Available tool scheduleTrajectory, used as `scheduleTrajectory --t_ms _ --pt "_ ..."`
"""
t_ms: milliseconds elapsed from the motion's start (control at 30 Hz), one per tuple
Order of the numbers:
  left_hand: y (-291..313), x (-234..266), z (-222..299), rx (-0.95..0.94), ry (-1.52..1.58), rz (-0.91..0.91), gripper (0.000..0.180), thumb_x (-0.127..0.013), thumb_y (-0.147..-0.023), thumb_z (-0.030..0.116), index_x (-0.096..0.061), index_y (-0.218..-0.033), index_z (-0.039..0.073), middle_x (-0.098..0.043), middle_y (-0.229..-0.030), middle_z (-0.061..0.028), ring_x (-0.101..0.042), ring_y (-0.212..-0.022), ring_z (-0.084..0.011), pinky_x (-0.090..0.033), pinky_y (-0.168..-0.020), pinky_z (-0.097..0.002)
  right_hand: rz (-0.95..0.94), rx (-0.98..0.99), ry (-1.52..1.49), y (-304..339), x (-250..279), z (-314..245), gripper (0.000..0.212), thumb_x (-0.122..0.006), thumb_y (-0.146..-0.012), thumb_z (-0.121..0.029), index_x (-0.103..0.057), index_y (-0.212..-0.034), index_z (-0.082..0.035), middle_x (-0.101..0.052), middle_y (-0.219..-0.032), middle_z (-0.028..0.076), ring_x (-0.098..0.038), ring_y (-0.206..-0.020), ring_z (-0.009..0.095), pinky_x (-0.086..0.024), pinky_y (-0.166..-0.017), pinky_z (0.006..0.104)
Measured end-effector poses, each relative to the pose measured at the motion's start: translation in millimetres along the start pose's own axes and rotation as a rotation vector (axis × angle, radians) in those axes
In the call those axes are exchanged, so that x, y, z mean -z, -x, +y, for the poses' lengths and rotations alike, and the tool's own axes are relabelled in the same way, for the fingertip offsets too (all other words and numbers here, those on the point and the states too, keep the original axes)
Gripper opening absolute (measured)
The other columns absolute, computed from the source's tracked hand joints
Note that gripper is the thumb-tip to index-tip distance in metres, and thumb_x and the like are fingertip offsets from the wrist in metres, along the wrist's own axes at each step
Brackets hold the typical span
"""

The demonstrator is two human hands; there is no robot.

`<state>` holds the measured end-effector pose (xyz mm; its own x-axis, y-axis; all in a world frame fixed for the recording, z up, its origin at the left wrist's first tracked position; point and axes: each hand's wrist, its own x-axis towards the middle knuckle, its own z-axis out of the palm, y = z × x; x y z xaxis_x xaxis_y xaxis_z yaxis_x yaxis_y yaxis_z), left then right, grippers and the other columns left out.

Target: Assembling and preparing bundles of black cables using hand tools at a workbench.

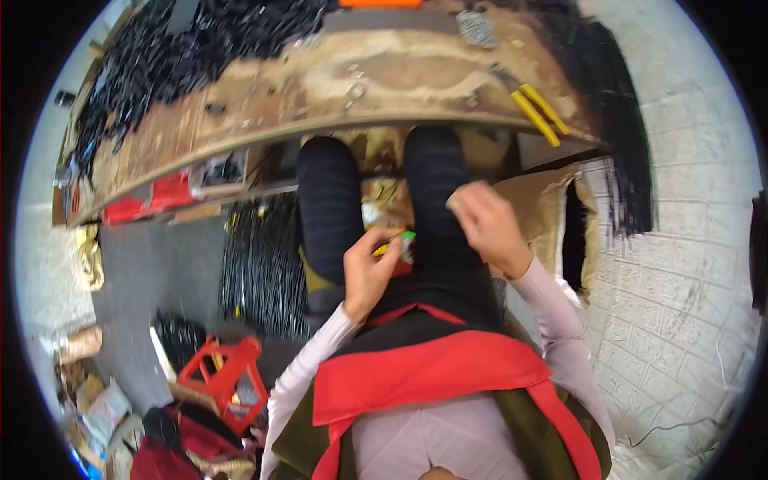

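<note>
I sit at a worn wooden workbench [320, 88] with my knees in black trousers under its edge. My left hand [366, 272] is over my lap, fingers closed on a small green and yellow object [400, 240]. My right hand [486, 224] hovers over my right thigh with fingers curled; whether anything is pinched in it I cannot tell. A red apron covers my front.
A pile of black strips [168, 56] covers the bench's left end, and more hang off its right end [620, 144]. Yellow-handled pliers [540, 112] lie on the bench at right. A red stool [228, 376] and bags stand at lower left. A brick wall [680, 280] is at right.
</note>
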<state>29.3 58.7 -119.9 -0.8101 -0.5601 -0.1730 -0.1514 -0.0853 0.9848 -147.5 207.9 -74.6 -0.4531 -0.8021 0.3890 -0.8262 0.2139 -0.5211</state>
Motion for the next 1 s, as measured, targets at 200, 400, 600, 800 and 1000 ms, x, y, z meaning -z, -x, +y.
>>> scheduleTrajectory --t_ms 200,400,600,800,1000 --pt "-14 10 17 -0.055 0.015 -0.032 0.009 -0.061 -0.093 0.0 -0.064 -0.101 -0.002 -0.066 -0.093 -0.0012 -0.06 -0.081 -0.0054 -0.05 -0.068 -0.0197 0.334 -0.003 0.683 -68 89 76 0.034 -0.071 -0.084 -0.019 -0.056 -0.11 -0.003 -0.055 -0.108 0.016 -0.051 -0.099 0.036 -0.043 -0.087 0.0432" --pt "-18 3 37 -0.01 0.073 0.029 0.011 -0.065 -0.09 0.004 -0.067 -0.099 -0.002 -0.066 -0.088 -0.0023 -0.058 -0.075 -0.005 -0.049 -0.066 -0.0209 0.16 -0.127 0.574 -84 73 131 0.038 -0.069 -0.086 -0.03 -0.055 -0.105 -0.001 -0.052 -0.102 0.018 -0.049 -0.098 0.037 -0.042 -0.086 0.0453" --pt "-35 3 70 -0.166 0.093 0.05 0.012 -0.064 -0.091 0.003 -0.065 -0.101 -0.004 -0.065 -0.089 -0.003 -0.059 -0.074 -0.0058 -0.051 -0.063 -0.0209 0.405 -0.119 0.244 -54 92 139 0.029 -0.052 -0.099 -0.026 -0.061 -0.106 0.001 -0.062 -0.098 0.012 -0.058 -0.095 0.022 -0.043 -0.087 0.0316" --pt "-29 20 56 -0.075 0.029 0.118 0.012 -0.065 -0.09 0.001 -0.066 -0.101 -0.003 -0.067 -0.1 -0.0047 -0.06 -0.088 -0.0075 -0.05 -0.078 -0.0216 -0.466 -0.748 -0.825 -39 56 -16 0.029 -0.051 -0.101 -0.025 -0.059 -0.113 0.0 -0.06 -0.083 0.007 -0.059 -0.071 0.014 -0.048 -0.065 0.0285" --pt "-21 19 56 -0.184 -0.043 0.135 0.011 -0.066 -0.088 0.002 -0.067 -0.097 -0.003 -0.067 -0.095 -0.0051 -0.058 -0.069 -0.0047 -0.046 -0.059 -0.0201 -0.278 -0.067 0.21 -33 34 -57 0.059 -0.058 -0.082 0.003 -0.053 -0.137 -0.013 -0.055 -0.109 0.013 -0.054 -0.095 0.032 -0.045 -0.084 0.0383"
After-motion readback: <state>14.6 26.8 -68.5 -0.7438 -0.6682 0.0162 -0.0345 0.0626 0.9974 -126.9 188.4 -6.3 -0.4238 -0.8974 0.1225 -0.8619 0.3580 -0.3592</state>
